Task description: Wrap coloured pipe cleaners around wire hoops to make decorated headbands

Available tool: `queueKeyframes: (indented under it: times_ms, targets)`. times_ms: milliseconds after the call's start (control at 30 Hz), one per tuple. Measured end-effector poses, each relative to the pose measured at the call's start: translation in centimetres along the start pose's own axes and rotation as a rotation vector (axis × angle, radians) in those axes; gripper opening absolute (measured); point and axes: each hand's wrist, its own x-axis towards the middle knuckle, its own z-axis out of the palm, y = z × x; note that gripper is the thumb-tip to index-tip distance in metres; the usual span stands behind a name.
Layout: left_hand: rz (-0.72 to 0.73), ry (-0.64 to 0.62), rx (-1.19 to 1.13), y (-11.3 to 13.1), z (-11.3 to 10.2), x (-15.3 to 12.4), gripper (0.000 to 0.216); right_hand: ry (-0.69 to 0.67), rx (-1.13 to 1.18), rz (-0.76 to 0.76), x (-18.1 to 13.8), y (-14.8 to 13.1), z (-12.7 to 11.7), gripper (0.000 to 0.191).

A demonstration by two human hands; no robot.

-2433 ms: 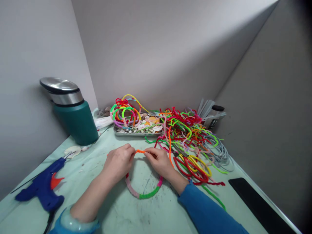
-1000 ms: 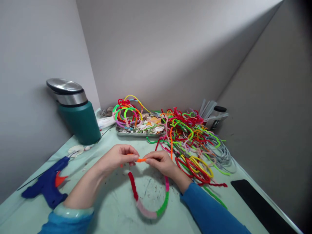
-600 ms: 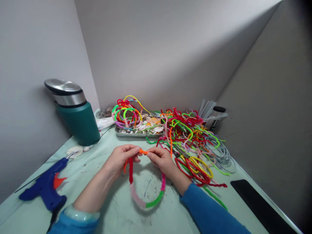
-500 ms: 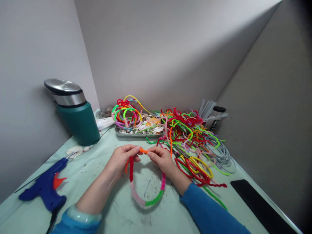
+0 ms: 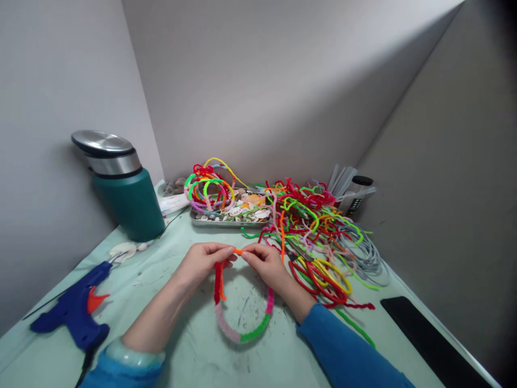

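Observation:
A ring wrapped in red, pale pink, green and magenta fuzzy sections hangs below my two hands. At its top is an orange pipe cleaner, pinched from both sides. My left hand closes thumb and fingers on the orange part at the left. Close by on the right, my right hand pinches the same part. A loose orange tail dangles beside the red section. The fingers hide parts of the ring's upper sides.
Behind the hands stands a metal tray with shells and colourful wrapped rings. To the right lie tangled pipe cleaners, red-and-yellow-handled scissors and a black strip. A blue glue gun and green bottle are left.
The loose orange tail has swung from the left of the red section to inside the ring. My hands have drawn slightly closer together, still pinching the orange pipe cleaner.

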Motion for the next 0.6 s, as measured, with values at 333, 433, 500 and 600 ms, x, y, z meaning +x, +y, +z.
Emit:
queueKeyframes:
  times_ms: [333,433,500,600]
  targets:
    - [0.008,-0.054,-0.110,-0.76,0.08,0.49,0.032,-0.012,-0.176,-0.112,-0.54,-0.76,0.10,0.015]
    - [0.012,-0.087,-0.169,-0.89,-0.06,0.43,0.035,-0.035,-0.170,-0.127,-0.52,-0.65,0.12,0.017]
    - [0.019,-0.128,-0.174,-0.91,-0.28,0.35,0.040,-0.044,-0.169,-0.130,-0.50,-0.47,0.14,0.017]
    - [0.041,-0.203,-0.136,-0.99,-0.64,0.38,0.045,-0.027,-0.183,-0.131,-0.49,-0.29,0.15,0.017]
